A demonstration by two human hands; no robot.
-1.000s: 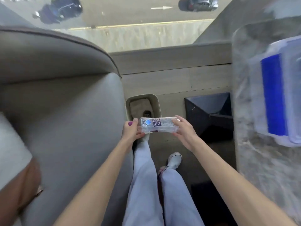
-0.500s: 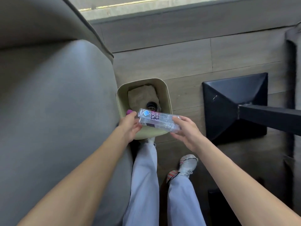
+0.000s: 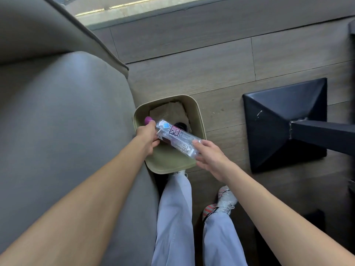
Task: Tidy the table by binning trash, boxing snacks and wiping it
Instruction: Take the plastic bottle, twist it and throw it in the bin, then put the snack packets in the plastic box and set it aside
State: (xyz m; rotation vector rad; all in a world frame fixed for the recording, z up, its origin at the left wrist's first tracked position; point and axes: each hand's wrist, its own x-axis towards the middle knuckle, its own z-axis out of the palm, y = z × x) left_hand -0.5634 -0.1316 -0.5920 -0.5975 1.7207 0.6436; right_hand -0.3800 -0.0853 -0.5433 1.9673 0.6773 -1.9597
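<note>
A clear plastic bottle (image 3: 177, 138) with a purple cap and a dark label hangs slanted over the open top of a beige waste bin (image 3: 199, 120) on the wooden floor. My left hand (image 3: 148, 137) grips the bottle's cap end. My right hand (image 3: 208, 157) holds the bottle's base end with its fingertips. Inside the bin lie crumpled brown paper (image 3: 169, 114) and a dark round object, partly hidden by the bottle.
A grey sofa (image 3: 67, 121) fills the left side, right against the bin. The black pyramid-shaped table base (image 3: 278, 121) and its post stand to the right. My legs and shoes (image 3: 224, 200) are below the bin.
My view has dropped closer to the bin. Both hands have carried the bottle down over the bin's opening, and its base end has tilted lower to the right.
</note>
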